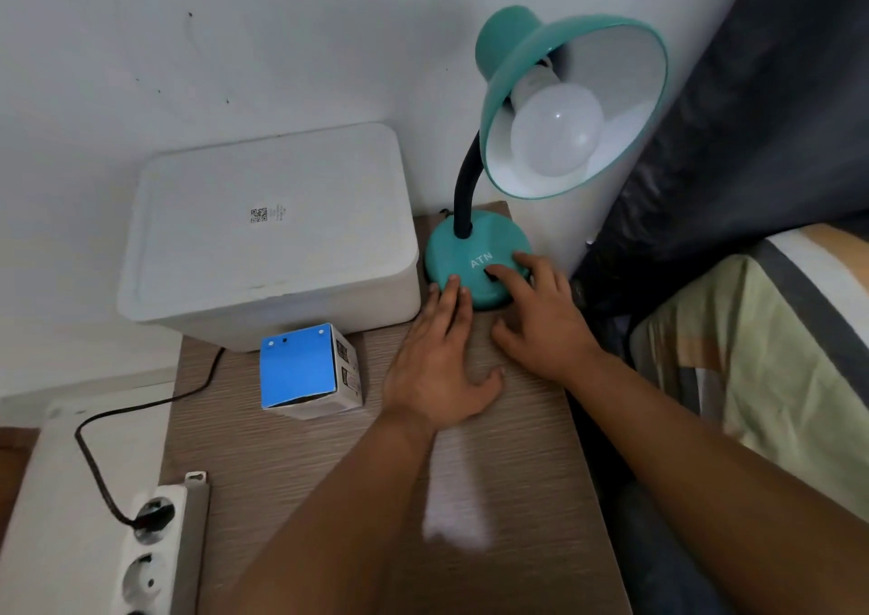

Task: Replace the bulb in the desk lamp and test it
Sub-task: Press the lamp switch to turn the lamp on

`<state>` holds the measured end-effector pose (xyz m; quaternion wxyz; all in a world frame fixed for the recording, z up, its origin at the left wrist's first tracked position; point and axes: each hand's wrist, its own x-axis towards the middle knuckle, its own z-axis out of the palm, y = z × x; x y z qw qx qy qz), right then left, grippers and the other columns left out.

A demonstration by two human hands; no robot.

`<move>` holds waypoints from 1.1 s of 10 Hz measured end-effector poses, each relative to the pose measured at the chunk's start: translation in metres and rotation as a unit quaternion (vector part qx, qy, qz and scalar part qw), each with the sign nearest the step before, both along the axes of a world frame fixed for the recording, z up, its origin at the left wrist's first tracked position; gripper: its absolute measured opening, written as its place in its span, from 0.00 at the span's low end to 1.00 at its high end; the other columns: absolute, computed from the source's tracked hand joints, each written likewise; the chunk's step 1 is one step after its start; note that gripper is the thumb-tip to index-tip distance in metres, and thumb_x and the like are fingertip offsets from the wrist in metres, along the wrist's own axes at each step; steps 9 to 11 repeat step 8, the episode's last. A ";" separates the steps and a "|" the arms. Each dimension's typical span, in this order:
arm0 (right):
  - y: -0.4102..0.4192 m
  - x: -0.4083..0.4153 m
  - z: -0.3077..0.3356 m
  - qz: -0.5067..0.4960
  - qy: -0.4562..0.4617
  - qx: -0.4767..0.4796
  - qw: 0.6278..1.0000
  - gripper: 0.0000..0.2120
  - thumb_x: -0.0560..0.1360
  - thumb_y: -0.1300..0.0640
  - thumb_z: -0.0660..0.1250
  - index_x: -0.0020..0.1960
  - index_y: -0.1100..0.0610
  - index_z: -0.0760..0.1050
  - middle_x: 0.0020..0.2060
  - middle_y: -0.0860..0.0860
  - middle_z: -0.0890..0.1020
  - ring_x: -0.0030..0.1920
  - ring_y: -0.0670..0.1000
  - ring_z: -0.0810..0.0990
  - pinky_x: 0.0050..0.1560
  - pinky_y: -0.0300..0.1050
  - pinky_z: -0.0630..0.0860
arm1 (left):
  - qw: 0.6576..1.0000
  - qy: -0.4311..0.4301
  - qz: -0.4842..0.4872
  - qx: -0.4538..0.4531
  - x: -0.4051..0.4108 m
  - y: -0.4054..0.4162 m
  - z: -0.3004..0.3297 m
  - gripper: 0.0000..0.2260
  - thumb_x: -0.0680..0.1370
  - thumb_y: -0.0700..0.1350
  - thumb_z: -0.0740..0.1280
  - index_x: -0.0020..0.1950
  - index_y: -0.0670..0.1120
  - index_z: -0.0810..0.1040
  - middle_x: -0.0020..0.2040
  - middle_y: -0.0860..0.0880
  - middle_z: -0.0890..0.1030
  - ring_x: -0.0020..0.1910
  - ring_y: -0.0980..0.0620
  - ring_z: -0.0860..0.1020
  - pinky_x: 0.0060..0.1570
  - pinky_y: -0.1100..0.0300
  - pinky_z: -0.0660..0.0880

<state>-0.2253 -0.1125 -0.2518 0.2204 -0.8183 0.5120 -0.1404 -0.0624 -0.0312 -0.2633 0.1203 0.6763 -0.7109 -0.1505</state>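
Our right grip (536,313) presses straight fingers on the teal lamp base (475,257) at the table's (517,473) back edge; our left grip (437,360) lies flat, fingertips touching it. The bulb (557,130) sits unlit in the shade (564,97).

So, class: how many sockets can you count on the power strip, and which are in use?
3 on the power strip: the top one holds the black plug, the middle one is free, a third is cut off at the frame's bottom edge. More may lie out of view.
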 end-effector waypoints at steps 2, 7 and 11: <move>0.004 0.002 0.007 -0.008 -0.005 0.050 0.999 0.34 0.72 0.53 0.68 0.75 0.44 0.60 0.76 0.53 0.56 0.73 0.60 0.59 0.67 0.58 0.69 | 1.000 0.018 0.003 0.016 0.002 0.001 0.002 0.48 0.70 0.69 0.59 0.82 0.46 0.47 0.83 0.51 0.42 0.81 0.52 0.41 0.79 0.51 0.53; 0.049 -0.019 0.025 -0.023 -0.050 0.085 0.995 0.34 0.73 0.58 0.68 0.77 0.52 0.62 0.74 0.52 0.67 0.74 0.52 0.65 0.74 0.53 0.65 | 0.993 0.108 0.022 0.034 -0.004 0.034 0.041 0.40 0.76 0.53 0.69 0.82 0.47 0.52 0.82 0.50 0.52 0.81 0.52 0.46 0.74 0.63 0.46; 0.065 -0.020 0.029 -0.003 -0.058 0.058 0.997 0.33 0.73 0.59 0.68 0.76 0.54 0.63 0.73 0.54 0.69 0.73 0.54 0.66 0.73 0.53 0.65 | 0.993 0.109 0.028 0.024 -0.008 0.055 0.056 0.37 0.77 0.53 0.68 0.82 0.48 0.55 0.82 0.51 0.54 0.81 0.52 0.48 0.72 0.64 0.47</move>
